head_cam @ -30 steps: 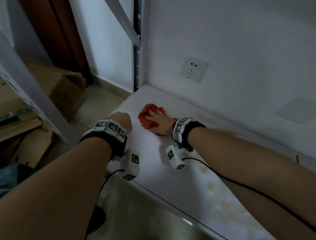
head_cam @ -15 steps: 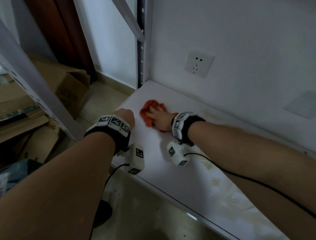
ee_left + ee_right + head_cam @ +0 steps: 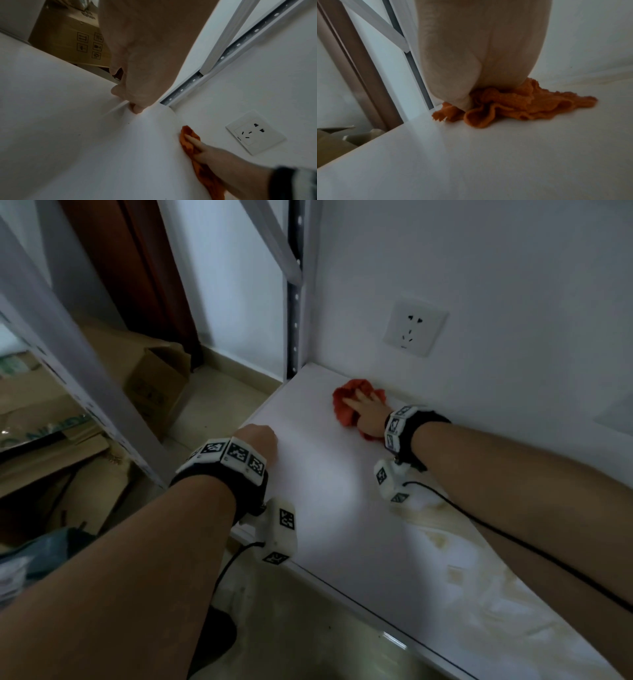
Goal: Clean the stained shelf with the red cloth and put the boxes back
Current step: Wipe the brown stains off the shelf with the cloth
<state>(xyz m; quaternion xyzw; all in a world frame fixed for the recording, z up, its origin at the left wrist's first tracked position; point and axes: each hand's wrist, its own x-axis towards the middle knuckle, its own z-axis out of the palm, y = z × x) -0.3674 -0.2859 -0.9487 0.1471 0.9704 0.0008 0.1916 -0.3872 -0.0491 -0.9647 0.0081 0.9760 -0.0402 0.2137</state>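
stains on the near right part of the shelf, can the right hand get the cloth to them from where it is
Probably yes. The right hand presses the cloth at the back wall, and the shelf between it and the stains is bare; only its own forearm lies above them.

Red cloth (image 3: pixel 346 405) — crumpled on white shelf (image 3: pixel 329 501) by the back wall — stains at right.

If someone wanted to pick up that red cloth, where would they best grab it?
Probably the raised ruffled folds of the red cloth on its front edge, pinched from above on the room side: the wall sits close behind it, and the right hand presses its middle flat.
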